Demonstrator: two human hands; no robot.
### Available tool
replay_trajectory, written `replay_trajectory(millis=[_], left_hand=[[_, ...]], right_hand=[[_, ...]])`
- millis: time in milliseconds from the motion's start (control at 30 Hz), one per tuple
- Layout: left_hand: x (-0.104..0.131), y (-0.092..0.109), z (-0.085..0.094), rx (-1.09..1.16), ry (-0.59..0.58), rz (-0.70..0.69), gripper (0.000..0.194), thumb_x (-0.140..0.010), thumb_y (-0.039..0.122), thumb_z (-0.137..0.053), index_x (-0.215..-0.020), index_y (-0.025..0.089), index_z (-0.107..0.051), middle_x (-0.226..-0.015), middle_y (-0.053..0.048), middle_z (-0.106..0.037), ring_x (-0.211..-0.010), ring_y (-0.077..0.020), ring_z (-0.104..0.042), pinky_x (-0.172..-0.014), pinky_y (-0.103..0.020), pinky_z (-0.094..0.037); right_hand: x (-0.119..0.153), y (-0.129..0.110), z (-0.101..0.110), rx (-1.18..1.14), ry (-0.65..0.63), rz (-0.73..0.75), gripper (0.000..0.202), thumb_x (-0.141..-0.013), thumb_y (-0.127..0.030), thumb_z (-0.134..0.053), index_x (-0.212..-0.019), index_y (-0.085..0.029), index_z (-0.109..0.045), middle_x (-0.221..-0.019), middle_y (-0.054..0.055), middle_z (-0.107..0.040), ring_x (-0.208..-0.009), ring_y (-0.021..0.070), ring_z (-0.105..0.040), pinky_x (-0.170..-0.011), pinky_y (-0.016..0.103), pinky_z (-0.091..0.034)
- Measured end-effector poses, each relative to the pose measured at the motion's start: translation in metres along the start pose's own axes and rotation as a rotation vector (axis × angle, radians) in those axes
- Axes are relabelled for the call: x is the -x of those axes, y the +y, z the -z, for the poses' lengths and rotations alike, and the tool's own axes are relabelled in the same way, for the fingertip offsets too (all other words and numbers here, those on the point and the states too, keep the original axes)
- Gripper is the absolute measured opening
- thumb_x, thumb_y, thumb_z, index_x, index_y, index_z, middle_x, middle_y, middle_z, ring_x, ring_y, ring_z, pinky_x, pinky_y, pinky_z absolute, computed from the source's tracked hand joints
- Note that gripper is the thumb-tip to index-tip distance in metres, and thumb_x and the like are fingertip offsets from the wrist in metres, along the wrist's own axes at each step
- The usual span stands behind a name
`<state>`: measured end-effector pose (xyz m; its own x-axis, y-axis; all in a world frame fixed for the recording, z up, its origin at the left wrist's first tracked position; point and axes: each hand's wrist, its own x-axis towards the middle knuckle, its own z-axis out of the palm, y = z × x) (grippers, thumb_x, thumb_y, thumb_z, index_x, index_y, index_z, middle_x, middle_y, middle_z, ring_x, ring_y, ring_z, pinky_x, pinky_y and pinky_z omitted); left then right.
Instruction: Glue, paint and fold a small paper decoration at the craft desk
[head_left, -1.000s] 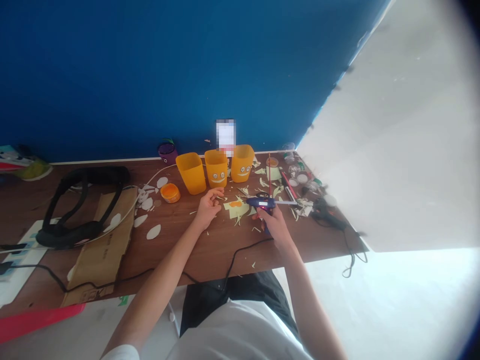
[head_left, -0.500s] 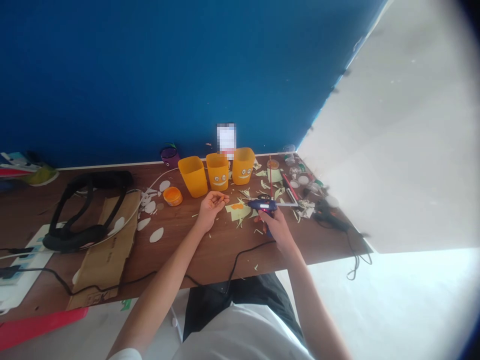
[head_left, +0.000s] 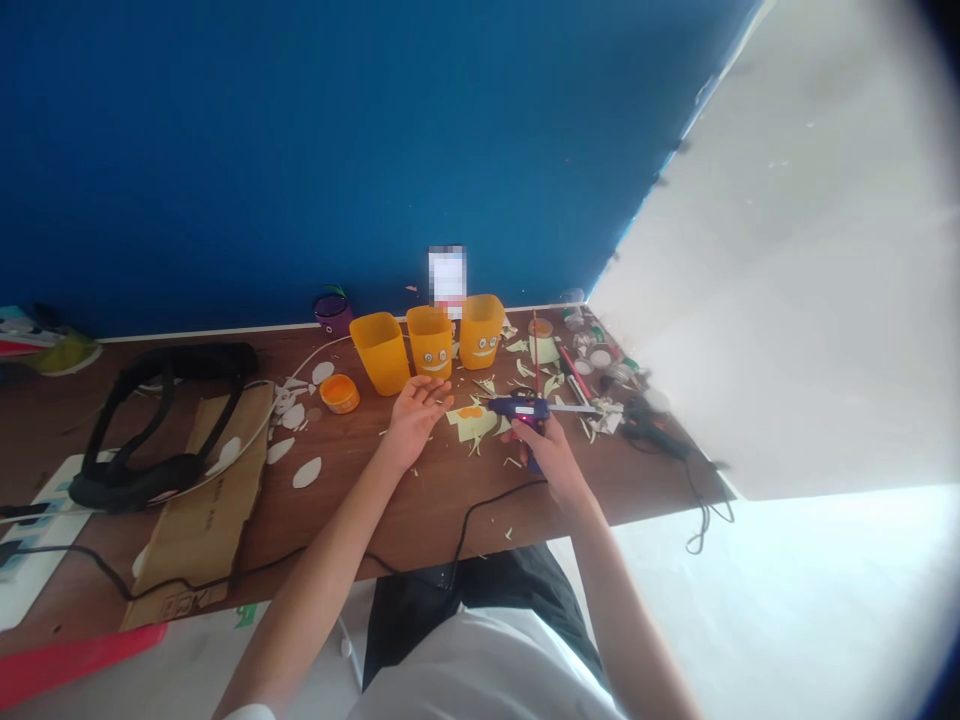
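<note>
My right hand (head_left: 545, 448) grips a dark blue glue gun (head_left: 519, 408) with a small lit spot on its body; a glue stick (head_left: 574, 408) sticks out at the back. The nozzle points left, over a pale yellow paper scrap (head_left: 474, 428) with orange paint on it. Just left of this scrap is my left hand (head_left: 417, 415), raised over the table with fingers stretched and slightly apart. I cannot make out anything held in it. Behind it stand a plain yellow cup (head_left: 380, 352) and two yellow cups with smiling faces, the middle cup (head_left: 431, 340) and the right cup (head_left: 481, 330).
An open jar of orange paint (head_left: 339, 394) and white leaf-shaped pieces (head_left: 307, 472) lie left of my hands. Farther left are a black strap frame (head_left: 161, 420), cardboard (head_left: 214, 500) and a power strip (head_left: 45, 550). A black cord (head_left: 480, 510) crosses the front. Paper scraps litter the right side.
My left hand's fingers have loosened from a pinch on a small orange bit and straightened out. The right hand keeps the glue gun nearly in place. The view has shifted slightly.
</note>
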<state>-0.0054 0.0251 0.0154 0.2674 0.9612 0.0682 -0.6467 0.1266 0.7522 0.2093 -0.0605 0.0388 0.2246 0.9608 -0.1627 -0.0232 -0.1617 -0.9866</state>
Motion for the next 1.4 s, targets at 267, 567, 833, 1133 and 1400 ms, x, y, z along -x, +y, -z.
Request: replay_trajectory(millis=[267,567,833,1133,1400], left_hand=[[0.001,0.014,-0.001,0.368,-0.010,0.142,0.031,-0.092,0.036,-0.047,-0.111,0.018,-0.063,-0.119,-0.010,-0.066,-0.114,-0.0216,-0.062,-0.103,-0.041,-0.046],[0.005,0.016,-0.008,0.422,0.032,0.195,0.037,-0.096,0.042,-0.039,-0.110,0.017,-0.064,-0.105,-0.010,-0.070,-0.097,-0.0201,-0.067,-0.096,-0.041,-0.050],[0.007,0.010,-0.012,0.353,-0.011,0.193,0.036,-0.093,0.038,-0.042,-0.112,0.016,-0.063,-0.101,-0.011,-0.070,-0.096,-0.0223,-0.067,-0.099,-0.044,-0.047],[0.006,0.024,-0.006,0.285,0.033,0.045,0.023,-0.088,0.035,-0.048,-0.095,0.019,-0.063,-0.079,-0.004,-0.058,-0.072,-0.0146,-0.058,-0.073,-0.031,-0.050],[0.003,0.017,-0.001,0.267,0.106,0.031,0.019,-0.086,0.030,-0.048,-0.091,0.020,-0.063,-0.073,-0.002,-0.052,-0.066,-0.0135,-0.052,-0.070,-0.029,-0.045]], right_hand=[[0.014,0.005,-0.062,-0.276,0.168,0.129,0.054,-0.081,-0.036,-0.065,-0.128,-0.025,-0.042,-0.098,0.003,-0.069,-0.053,0.0075,-0.051,-0.050,0.022,-0.046],[0.009,0.005,-0.103,-0.320,0.259,0.138,0.092,-0.073,-0.030,-0.075,-0.147,-0.028,-0.021,-0.091,0.001,-0.068,-0.063,0.0127,-0.060,-0.052,0.023,-0.053],[0.000,0.011,-0.115,-0.323,0.340,0.099,0.086,-0.073,-0.028,-0.073,-0.145,-0.028,-0.026,-0.083,-0.002,-0.063,-0.048,0.0089,-0.050,-0.045,0.022,-0.050],[-0.006,0.006,-0.074,-0.169,0.302,0.097,0.057,-0.073,-0.033,-0.071,-0.124,-0.023,-0.048,-0.082,-0.002,-0.062,-0.043,0.0071,-0.047,-0.039,0.022,-0.044],[0.004,0.002,-0.038,-0.080,0.170,0.022,0.045,-0.069,-0.032,-0.074,-0.107,-0.020,-0.052,-0.081,-0.001,-0.066,-0.042,0.0079,-0.050,-0.040,0.023,-0.043]])
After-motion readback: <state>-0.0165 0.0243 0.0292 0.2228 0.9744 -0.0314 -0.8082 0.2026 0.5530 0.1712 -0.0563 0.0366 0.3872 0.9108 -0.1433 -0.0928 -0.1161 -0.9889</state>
